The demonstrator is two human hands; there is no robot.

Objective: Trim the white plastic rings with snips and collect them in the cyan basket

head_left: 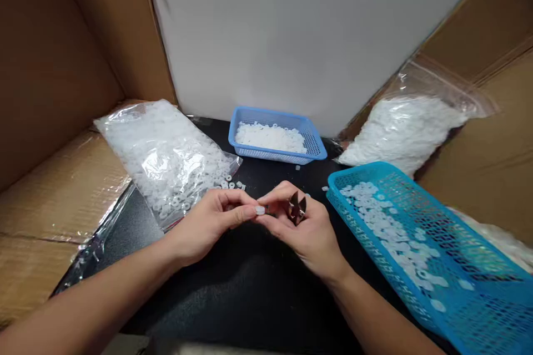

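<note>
My left hand (227,216) is closed in a pinch, thumb and forefinger on a small white plastic piece (260,210). Fingertip to fingertip with it, my right hand (303,227) is closed too, its thumb and forefinger at the same piece. A dark, shiny two-pronged metal tool (297,208) sticks up from the right hand's curled fingers; the rest of it is hidden in the palm. Both hands are above the black table (250,294). Just beyond the left hand, several white washers (231,184) lie loose.
A clear bag of white washers (166,155) lies at left. At the back stands a blue basket (275,113) holding small white pieces. Right of me is a turquoise basket (466,216) with flat white pieces, a second filled bag (408,127) behind it. Cardboard walls (83,22) flank the table.
</note>
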